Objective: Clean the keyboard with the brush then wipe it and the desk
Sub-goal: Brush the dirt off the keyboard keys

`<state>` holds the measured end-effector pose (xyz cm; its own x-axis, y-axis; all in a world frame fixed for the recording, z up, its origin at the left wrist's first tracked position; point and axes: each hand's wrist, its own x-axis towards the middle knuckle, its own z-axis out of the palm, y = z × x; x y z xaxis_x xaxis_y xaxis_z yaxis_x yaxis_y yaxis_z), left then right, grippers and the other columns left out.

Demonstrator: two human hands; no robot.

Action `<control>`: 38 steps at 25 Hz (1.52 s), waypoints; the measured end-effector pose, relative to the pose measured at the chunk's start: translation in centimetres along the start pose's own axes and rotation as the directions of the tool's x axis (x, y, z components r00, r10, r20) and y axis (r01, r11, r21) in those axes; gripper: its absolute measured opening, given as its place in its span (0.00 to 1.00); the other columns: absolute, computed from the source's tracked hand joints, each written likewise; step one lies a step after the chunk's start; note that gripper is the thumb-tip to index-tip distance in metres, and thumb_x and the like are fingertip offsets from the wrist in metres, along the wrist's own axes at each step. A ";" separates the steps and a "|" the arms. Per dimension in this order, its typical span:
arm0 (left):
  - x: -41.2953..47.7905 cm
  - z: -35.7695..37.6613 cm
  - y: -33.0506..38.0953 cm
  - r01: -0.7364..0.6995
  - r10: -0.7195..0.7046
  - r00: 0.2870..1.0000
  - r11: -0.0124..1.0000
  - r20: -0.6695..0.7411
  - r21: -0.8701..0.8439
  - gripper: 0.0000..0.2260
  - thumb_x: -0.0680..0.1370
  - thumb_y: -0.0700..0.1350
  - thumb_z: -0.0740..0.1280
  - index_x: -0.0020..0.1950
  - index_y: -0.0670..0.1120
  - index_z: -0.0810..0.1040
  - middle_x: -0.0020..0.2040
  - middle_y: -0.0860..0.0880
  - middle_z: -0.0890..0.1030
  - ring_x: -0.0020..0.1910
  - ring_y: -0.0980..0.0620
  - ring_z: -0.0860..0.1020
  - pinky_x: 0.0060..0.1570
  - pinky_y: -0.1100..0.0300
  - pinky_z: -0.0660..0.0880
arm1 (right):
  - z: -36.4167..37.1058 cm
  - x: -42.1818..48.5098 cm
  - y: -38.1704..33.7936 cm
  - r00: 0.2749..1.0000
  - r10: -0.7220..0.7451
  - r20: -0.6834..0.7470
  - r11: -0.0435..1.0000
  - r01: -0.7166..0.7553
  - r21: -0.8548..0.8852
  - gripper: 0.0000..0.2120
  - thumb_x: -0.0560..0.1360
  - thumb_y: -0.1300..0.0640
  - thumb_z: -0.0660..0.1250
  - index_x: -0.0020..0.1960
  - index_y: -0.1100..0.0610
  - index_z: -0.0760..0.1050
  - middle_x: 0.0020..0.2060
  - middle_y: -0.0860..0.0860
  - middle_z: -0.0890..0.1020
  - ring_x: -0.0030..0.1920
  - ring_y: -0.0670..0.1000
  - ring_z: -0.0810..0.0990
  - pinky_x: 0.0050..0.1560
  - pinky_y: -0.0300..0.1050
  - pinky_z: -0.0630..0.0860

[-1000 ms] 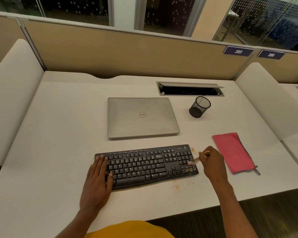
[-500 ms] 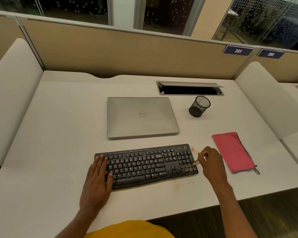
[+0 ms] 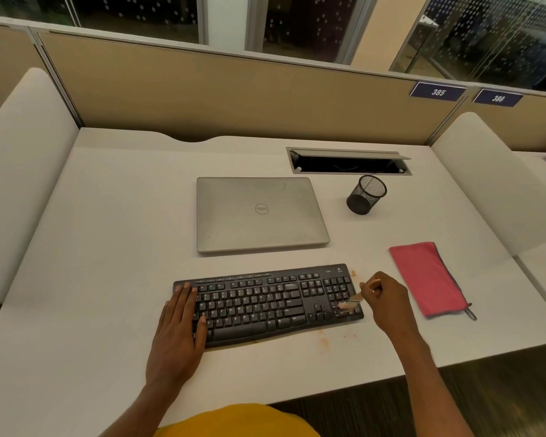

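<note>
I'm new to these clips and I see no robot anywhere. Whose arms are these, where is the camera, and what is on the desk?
There is no machine here. A person works with bare hands, and the only camera sits on their head, looking forward and down, so both arms enter from the bottom edge.

The left hand lies flat on the left end of the black keyboard. The right hand pinches a small brush, whose bristles touch the number pad at the keyboard's right end, where brownish debris sits.

The white desk also holds a closed silver laptop behind the keyboard, a black mesh pen cup, a folded red cloth on the right and an open cable hatch at the back. Orange smears mark the desk in front of the keyboard's right end.
</note>
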<state>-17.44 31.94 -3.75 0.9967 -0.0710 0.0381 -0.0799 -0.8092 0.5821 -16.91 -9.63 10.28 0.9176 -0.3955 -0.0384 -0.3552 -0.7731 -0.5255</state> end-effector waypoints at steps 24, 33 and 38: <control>0.0 0.0 0.1 0.018 -0.018 1.000 1.000 0.011 0.004 0.31 0.85 0.59 0.50 0.87 0.50 0.53 0.86 0.53 0.53 0.85 0.58 0.47 0.82 0.44 0.58 | 1.2 0.3 -0.1 0.979 -0.125 -0.161 0.978 0.149 0.144 0.06 0.84 0.58 0.59 0.54 0.53 0.75 0.40 0.47 0.79 0.37 0.44 0.76 0.36 0.36 0.68; 0.0 -0.2 0.3 0.017 -0.017 1.000 1.000 0.012 0.010 0.31 0.85 0.59 0.50 0.87 0.50 0.53 0.86 0.54 0.52 0.85 0.58 0.46 0.82 0.45 0.56 | -0.3 1.1 0.3 0.995 -0.094 0.028 0.995 0.093 0.022 0.13 0.82 0.63 0.60 0.39 0.56 0.73 0.31 0.49 0.79 0.28 0.46 0.71 0.30 0.44 0.68; 0.1 -0.2 0.3 0.016 -0.016 1.000 1.000 0.008 0.016 0.31 0.85 0.59 0.50 0.86 0.49 0.54 0.86 0.53 0.53 0.85 0.58 0.47 0.82 0.45 0.57 | 0.5 1.2 -0.8 0.976 -0.182 -0.121 0.977 0.193 0.088 0.08 0.83 0.59 0.60 0.52 0.55 0.78 0.39 0.47 0.81 0.38 0.45 0.78 0.37 0.41 0.70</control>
<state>-17.39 31.79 -3.39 0.9978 -0.0628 0.0223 -0.0644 -0.8196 0.5693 -15.45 -9.25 10.26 0.9387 -0.3049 0.1606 -0.1541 -0.7884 -0.5956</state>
